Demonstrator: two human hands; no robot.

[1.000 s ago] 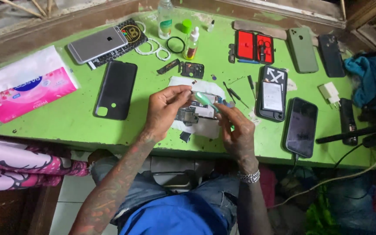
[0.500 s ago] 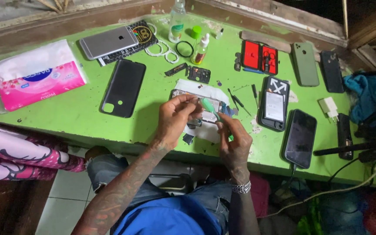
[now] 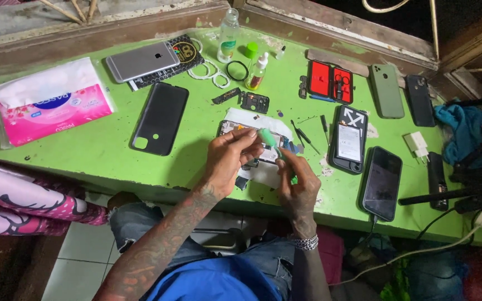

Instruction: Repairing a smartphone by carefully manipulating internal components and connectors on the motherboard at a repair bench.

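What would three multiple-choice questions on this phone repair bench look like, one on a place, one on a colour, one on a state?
1. Where is the tissue pack?
A. far left of the table
B. far right
C. under the hands

2. What colour is the table?
A. blue
B. green
C. white

3. The opened phone under the left hand and right hand is:
A. back cover on
B. back cover off
C. boxed

A: it lies at the left edge.
B: bare top is green.
B: its insides show.
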